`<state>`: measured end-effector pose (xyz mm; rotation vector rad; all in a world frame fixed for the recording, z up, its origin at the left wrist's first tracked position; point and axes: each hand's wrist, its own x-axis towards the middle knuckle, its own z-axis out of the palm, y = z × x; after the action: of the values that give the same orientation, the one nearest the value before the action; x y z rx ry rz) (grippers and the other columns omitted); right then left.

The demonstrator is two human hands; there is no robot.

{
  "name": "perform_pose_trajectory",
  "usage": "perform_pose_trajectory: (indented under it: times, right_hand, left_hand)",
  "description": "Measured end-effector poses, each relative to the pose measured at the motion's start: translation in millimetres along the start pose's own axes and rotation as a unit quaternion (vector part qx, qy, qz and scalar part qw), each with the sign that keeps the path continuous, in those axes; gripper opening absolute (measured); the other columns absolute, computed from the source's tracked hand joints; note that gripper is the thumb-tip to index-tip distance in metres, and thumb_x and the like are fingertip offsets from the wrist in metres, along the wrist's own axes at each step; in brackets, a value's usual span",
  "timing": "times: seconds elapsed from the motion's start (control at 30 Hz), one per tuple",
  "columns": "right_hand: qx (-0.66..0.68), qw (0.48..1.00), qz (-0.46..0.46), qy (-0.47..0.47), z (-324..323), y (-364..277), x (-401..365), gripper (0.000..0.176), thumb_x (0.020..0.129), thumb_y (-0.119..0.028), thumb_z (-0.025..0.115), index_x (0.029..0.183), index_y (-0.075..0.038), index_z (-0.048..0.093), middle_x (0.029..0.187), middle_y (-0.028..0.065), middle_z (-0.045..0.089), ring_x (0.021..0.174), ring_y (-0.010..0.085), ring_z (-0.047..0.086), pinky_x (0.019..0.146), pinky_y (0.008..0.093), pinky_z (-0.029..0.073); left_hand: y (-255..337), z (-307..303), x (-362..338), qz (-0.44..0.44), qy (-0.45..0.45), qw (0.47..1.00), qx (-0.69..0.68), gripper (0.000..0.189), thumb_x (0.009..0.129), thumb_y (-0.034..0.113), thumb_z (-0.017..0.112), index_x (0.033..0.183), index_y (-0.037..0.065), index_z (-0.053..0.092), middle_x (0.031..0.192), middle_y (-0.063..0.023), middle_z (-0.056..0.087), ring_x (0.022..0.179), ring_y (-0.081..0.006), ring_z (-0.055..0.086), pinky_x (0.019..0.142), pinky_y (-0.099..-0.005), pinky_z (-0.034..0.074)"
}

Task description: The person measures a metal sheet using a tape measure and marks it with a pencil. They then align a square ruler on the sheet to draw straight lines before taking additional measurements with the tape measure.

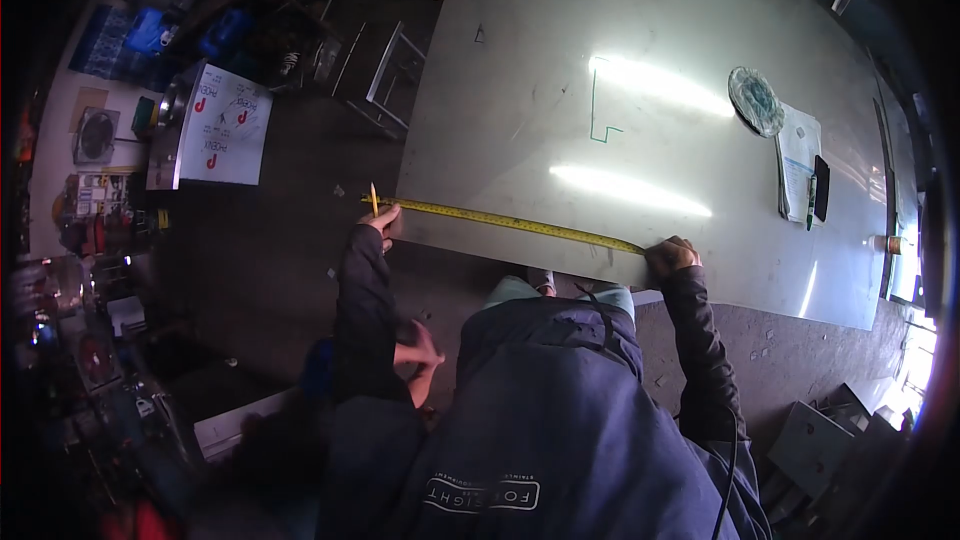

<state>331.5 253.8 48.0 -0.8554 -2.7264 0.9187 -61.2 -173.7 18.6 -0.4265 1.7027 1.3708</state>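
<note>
A yellow tape measure (520, 224) is stretched along the near edge of a large pale metal sheet (500, 130). My left hand (382, 221) is closed at the sheet's left corner, at the tape's free end. A pencil (374, 198) stands up from its fingers, and the tape's end pokes out just past them. At the other end of the blade, my right hand (674, 256) is closed around the tape measure's body, which the fingers mostly hide. Green marker lines (598, 105) are drawn on the sheet.
Towards the right of the sheet lie a round roll wrapped in plastic (755, 102), papers (798, 162) and a dark phone-like object (822, 188). A film-covered metal box (212, 125) stands at left. Another person's bare arm (424, 352) shows beside my left sleeve.
</note>
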Motion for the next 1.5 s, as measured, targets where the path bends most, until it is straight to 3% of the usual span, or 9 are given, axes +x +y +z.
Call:
perform_pose_trajectory:
  times: [0.6, 0.73, 0.8, 0.83, 1.03, 1.2, 1.3, 1.4, 1.5]
  right_hand:
    - [0.005, 1.000, 0.022, -0.012, -1, -5, 1, 0.010, 0.076, -0.020, 0.070, 0.079, -0.011, 0.072, 0.082, 0.0082, 0.067, 0.084, 0.0294, 0.063, 0.077, 0.0404, 0.051]
    - [0.010, 1.000, 0.012, -0.014, -3, -8, -1, 0.011, 0.078, -0.019, 0.069, 0.081, -0.009, 0.071, 0.082, 0.0083, 0.066, 0.084, 0.0296, 0.063, 0.077, 0.0403, 0.051]
    - [-0.003, 0.998, 0.036, -0.041, -6, -9, -2, 0.012, 0.081, -0.023, 0.065, 0.086, -0.015, 0.072, 0.091, 0.0053, 0.065, 0.094, 0.0283, 0.060, 0.082, 0.0402, 0.050]
    - [-0.011, 0.998, 0.049, -0.040, -6, -7, -4, 0.012, 0.081, -0.023, 0.065, 0.086, -0.015, 0.072, 0.091, 0.0053, 0.065, 0.094, 0.0283, 0.060, 0.082, 0.0402, 0.050]
    - [-0.011, 0.998, 0.034, -0.060, -8, -11, -1, 0.011, 0.082, -0.025, 0.064, 0.086, -0.017, 0.071, 0.092, 0.0045, 0.064, 0.096, 0.0281, 0.060, 0.082, 0.0415, 0.051]
    - [0.000, 0.999, 0.033, -0.041, -10, -18, -1, 0.011, 0.080, -0.018, 0.066, 0.084, -0.009, 0.071, 0.087, 0.0092, 0.065, 0.092, 0.0303, 0.061, 0.081, 0.0406, 0.050]
    - [0.003, 0.998, 0.039, -0.042, -11, -19, -1, 0.012, 0.080, -0.019, 0.065, 0.084, -0.009, 0.071, 0.087, 0.0090, 0.065, 0.092, 0.0302, 0.061, 0.082, 0.0408, 0.050]
    - [0.004, 0.998, 0.041, -0.043, -9, -15, -2, 0.012, 0.079, -0.019, 0.065, 0.084, -0.010, 0.071, 0.088, 0.0087, 0.065, 0.093, 0.0303, 0.061, 0.083, 0.0411, 0.050]
    - [0.006, 0.998, 0.038, -0.044, -7, -13, -2, 0.011, 0.079, -0.020, 0.065, 0.085, -0.012, 0.071, 0.088, 0.0083, 0.065, 0.093, 0.0303, 0.060, 0.083, 0.0410, 0.050]
  left_hand:
    - [3, 4, -7, 0.012, 0.069, 0.995, 0.065, 0.032, 0.079, 0.039, 0.079, 0.102, 0.019, 0.069, 0.076, 0.0095, 0.058, 0.054, -0.0040, 0.042, 0.044, -0.0251, 0.025]
    - [-3, -31, 14, -0.008, 0.223, 0.963, 0.150, 0.074, 0.077, 0.074, 0.059, 0.117, 0.011, 0.064, 0.114, -0.0031, 0.066, 0.100, -0.0171, 0.059, 0.070, -0.0439, 0.048]
    - [-34, -133, 87, 0.008, 0.275, 0.953, 0.128, 0.075, 0.083, 0.073, 0.050, 0.126, 0.013, 0.059, 0.111, -0.0093, 0.065, 0.058, -0.0184, 0.058, 0.056, -0.0347, 0.050]
    - [-49, -160, 84, 0.144, 0.223, 0.962, 0.064, 0.060, 0.088, 0.065, 0.051, 0.125, 0.018, 0.060, 0.101, -0.0069, 0.065, 0.041, -0.0148, 0.047, 0.042, -0.0294, 0.045]
    - [24, -53, -60, 0.293, 0.140, 0.944, -0.058, 0.044, 0.101, 0.022, 0.049, 0.144, 0.025, 0.040, 0.094, -0.0005, 0.057, 0.056, -0.0082, 0.053, 0.040, -0.0235, 0.043]
    - [55, 17, -93, 0.287, -0.172, 0.928, -0.165, 0.049, 0.098, 0.008, 0.049, 0.145, 0.014, 0.037, 0.107, -0.0040, 0.056, 0.092, -0.0142, 0.058, 0.070, -0.0300, 0.055]
    - [51, 86, -102, 0.331, -0.217, 0.907, -0.144, 0.051, 0.088, -0.003, 0.061, 0.134, 0.012, 0.044, 0.112, -0.0048, 0.053, 0.103, -0.0191, 0.058, 0.081, -0.0362, 0.057]
    - [28, 148, -89, 0.481, -0.159, 0.861, 0.045, 0.032, 0.091, 0.026, 0.067, 0.112, 0.005, 0.054, 0.088, -0.0024, 0.058, 0.081, -0.0094, 0.056, 0.072, -0.0234, 0.048]
    - [-10, 214, -101, 0.434, -0.086, 0.896, 0.031, 0.016, 0.094, 0.019, 0.061, 0.096, 0.003, 0.063, 0.067, -0.0013, 0.060, 0.057, -0.0058, 0.051, 0.059, -0.0212, 0.043]
